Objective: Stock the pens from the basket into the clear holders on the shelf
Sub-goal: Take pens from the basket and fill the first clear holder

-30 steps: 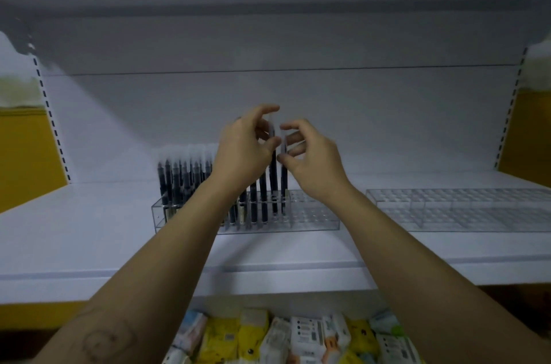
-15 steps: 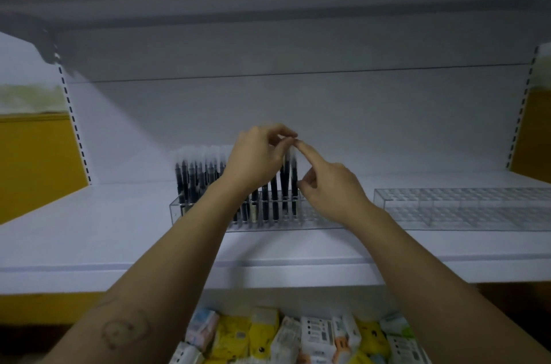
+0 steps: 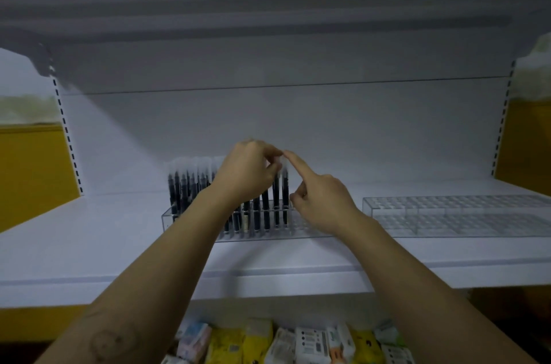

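Note:
A clear holder (image 3: 301, 225) stands on the white shelf (image 3: 89, 247), its left and middle slots filled with several dark pens (image 3: 179, 187) with frosted caps. My left hand (image 3: 247, 175) reaches over the row and pinches the cap of a pen standing near the row's right end. My right hand (image 3: 323, 199) is just to the right, its index finger stretched out and touching the top of the rightmost pen (image 3: 285, 193), its other fingers curled. The holder's right end has bare slots. The basket is out of view.
A second clear holder (image 3: 453, 214) with no pens sits on the shelf to the right. The shelf's back panel is close behind the pens. Below the shelf edge lie several yellow and white packets (image 3: 298, 339). Yellow wall shows at both sides.
Both hands came down with the pens, which now stand lower in the holder. My right hand went from a pinch to one straight index finger on a pen top.

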